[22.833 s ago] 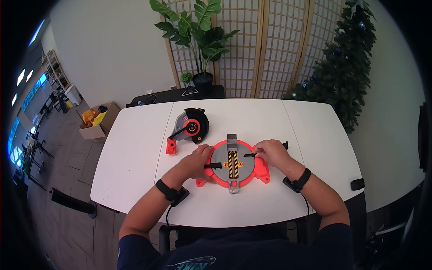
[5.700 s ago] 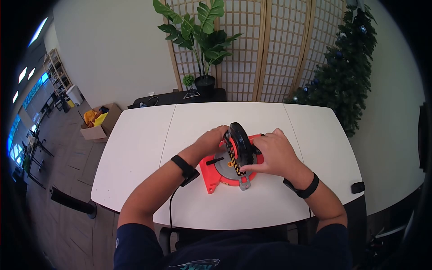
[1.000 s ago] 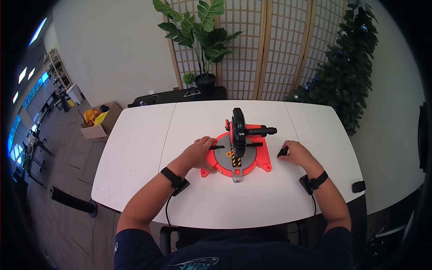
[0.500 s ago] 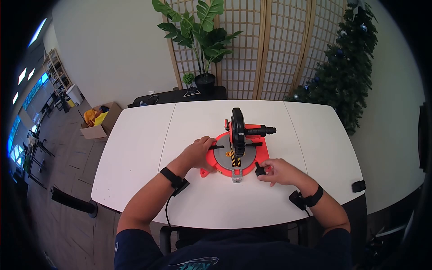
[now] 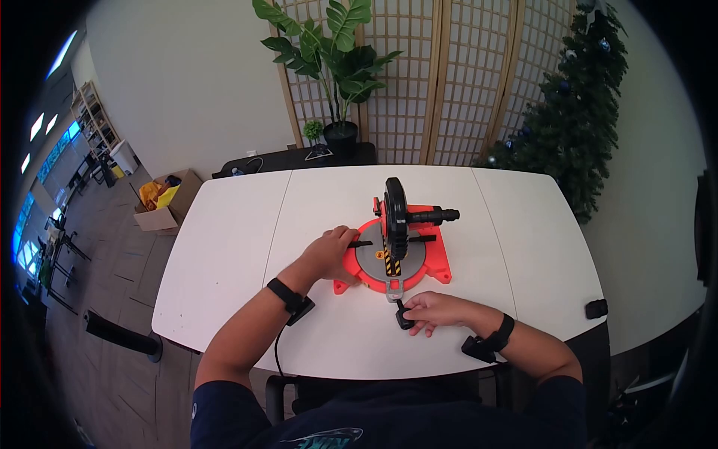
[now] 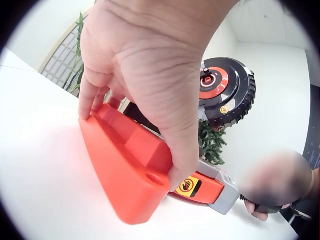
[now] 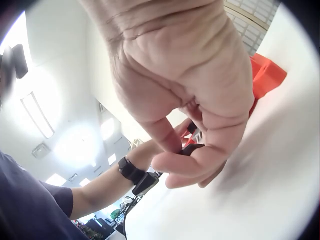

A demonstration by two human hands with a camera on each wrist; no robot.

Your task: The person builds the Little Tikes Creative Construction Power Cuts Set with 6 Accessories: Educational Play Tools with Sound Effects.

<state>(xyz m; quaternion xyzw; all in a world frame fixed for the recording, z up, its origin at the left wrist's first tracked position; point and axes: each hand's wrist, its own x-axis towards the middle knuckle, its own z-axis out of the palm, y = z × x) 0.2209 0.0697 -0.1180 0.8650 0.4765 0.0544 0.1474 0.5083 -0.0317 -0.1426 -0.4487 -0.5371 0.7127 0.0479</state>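
A toy mitre saw stands on the white table, with a red-orange base (image 5: 438,260), a grey turntable (image 5: 366,262) and a black toothed blade (image 5: 396,217) upright over it. My left hand (image 5: 327,254) grips the base's left side; in the left wrist view its fingers and thumb span the red edge (image 6: 125,175). Just in front of the turntable's grey tab (image 5: 394,288), my right hand (image 5: 441,309) pinches a black knob (image 5: 404,319) whose thin shaft points at the tab. In the right wrist view, curled fingers mostly hide the knob (image 7: 192,148).
A black handle (image 5: 434,216) juts right from behind the blade. A small black object (image 5: 596,308) lies at the table's right edge. Behind the table are a potted plant (image 5: 340,136) and a decorated tree (image 5: 553,112); an open carton (image 5: 166,206) stands at the left.
My right hand has brought the black knob from the table's right side, leftward and nearer, to the front tab. The left hand stays on the base. Earlier, the blade unit was fitted onto the base.
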